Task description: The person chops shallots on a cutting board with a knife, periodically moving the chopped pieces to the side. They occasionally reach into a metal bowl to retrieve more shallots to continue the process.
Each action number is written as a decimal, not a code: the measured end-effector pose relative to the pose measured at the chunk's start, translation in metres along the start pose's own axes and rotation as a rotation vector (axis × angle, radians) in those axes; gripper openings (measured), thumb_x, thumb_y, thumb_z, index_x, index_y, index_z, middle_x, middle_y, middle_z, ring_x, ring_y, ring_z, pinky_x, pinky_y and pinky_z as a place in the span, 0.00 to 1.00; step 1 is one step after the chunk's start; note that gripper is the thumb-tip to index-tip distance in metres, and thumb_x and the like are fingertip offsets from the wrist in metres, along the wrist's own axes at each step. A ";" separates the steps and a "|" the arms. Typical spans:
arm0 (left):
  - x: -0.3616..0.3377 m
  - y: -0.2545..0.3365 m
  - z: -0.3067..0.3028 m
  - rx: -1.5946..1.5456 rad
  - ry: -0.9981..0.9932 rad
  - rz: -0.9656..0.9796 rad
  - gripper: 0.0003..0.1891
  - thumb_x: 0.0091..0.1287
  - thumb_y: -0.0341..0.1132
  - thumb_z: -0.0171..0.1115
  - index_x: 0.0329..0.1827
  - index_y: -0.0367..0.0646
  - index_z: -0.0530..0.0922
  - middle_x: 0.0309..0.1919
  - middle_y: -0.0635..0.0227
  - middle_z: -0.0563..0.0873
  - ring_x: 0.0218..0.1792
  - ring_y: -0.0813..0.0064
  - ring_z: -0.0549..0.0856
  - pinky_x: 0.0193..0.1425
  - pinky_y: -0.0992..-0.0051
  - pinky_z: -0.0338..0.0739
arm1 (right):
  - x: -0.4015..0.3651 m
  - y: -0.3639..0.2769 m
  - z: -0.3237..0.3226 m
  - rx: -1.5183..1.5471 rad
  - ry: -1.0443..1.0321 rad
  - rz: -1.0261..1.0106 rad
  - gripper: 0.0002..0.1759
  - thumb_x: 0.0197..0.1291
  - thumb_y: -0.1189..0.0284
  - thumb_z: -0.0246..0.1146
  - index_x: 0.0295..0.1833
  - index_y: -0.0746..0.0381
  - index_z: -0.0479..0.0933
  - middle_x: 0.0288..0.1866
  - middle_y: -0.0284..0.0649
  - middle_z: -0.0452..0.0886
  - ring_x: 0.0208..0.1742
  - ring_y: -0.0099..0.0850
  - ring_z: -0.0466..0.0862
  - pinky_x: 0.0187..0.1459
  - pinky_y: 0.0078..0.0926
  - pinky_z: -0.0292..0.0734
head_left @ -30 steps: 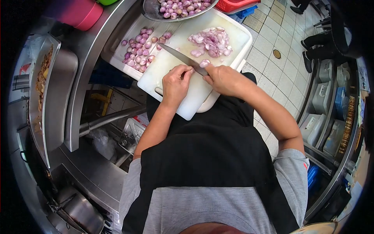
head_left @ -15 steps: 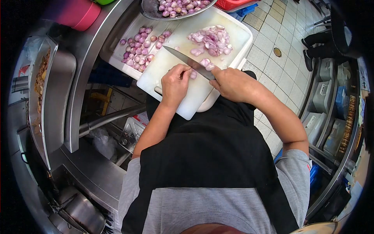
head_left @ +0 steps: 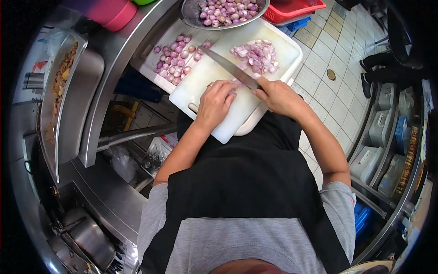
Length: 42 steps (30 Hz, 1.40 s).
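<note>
A white cutting board (head_left: 219,119) lies across a white tray (head_left: 145,72). My right hand (head_left: 280,97) is wrapped round the handle of a large knife (head_left: 230,67), whose blade points up and left over the board. On the board, left of the knife's handle end, my left hand (head_left: 215,104) has its fingers curled round a small shallot piece, mostly hidden under the fingertips. Beyond the blade lies a pile of sliced shallots (head_left: 258,55). Whole peeled shallots (head_left: 174,59) are spread in the tray's left part.
A metal colander (head_left: 194,17) of shallots stands at the tray's far edge, beside a red basket (head_left: 292,10). At left are a pink container (head_left: 116,16) and a steel pan with food (head_left: 75,100). A person in dark trousers (head_left: 385,71) stands at the upper right.
My left hand has turned from a pinch to curled fingers lying over the shallot piece. The knife has shifted slightly against the board, and the whole view has moved a little.
</note>
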<state>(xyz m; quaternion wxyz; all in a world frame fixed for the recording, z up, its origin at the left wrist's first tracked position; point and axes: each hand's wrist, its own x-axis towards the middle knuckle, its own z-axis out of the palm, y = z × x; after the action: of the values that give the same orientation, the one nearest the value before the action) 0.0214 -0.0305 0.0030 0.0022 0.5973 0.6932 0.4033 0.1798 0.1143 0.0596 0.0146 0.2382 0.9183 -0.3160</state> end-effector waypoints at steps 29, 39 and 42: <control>0.027 -0.013 -0.039 -0.308 -0.545 -0.295 0.10 0.66 0.33 0.67 0.47 0.40 0.83 0.43 0.69 0.84 0.39 0.78 0.81 0.46 0.77 0.75 | 0.000 0.025 -0.008 -0.154 0.010 0.026 0.15 0.69 0.62 0.56 0.47 0.65 0.70 0.31 0.59 0.82 0.38 0.58 0.84 0.42 0.54 0.77; 0.000 -0.015 -0.016 -0.178 -0.028 -0.144 0.08 0.64 0.26 0.66 0.46 0.38 0.85 0.41 0.60 0.87 0.37 0.68 0.88 0.43 0.72 0.82 | -0.037 -0.002 0.026 -0.217 0.034 -0.104 0.14 0.67 0.66 0.59 0.44 0.66 0.68 0.22 0.51 0.81 0.27 0.52 0.84 0.27 0.50 0.78; 0.000 -0.002 -0.016 -0.260 -0.045 -0.289 0.08 0.64 0.25 0.67 0.45 0.37 0.85 0.42 0.60 0.87 0.39 0.69 0.88 0.45 0.73 0.83 | -0.036 -0.003 0.025 -0.220 0.045 -0.124 0.13 0.67 0.66 0.59 0.43 0.66 0.67 0.21 0.50 0.80 0.26 0.52 0.84 0.27 0.49 0.77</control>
<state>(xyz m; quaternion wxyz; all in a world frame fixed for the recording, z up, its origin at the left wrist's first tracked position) 0.0117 -0.0391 0.0130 0.1527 0.4951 0.7136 0.4715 0.2078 0.0824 0.0477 0.0004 0.1848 0.9605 -0.2082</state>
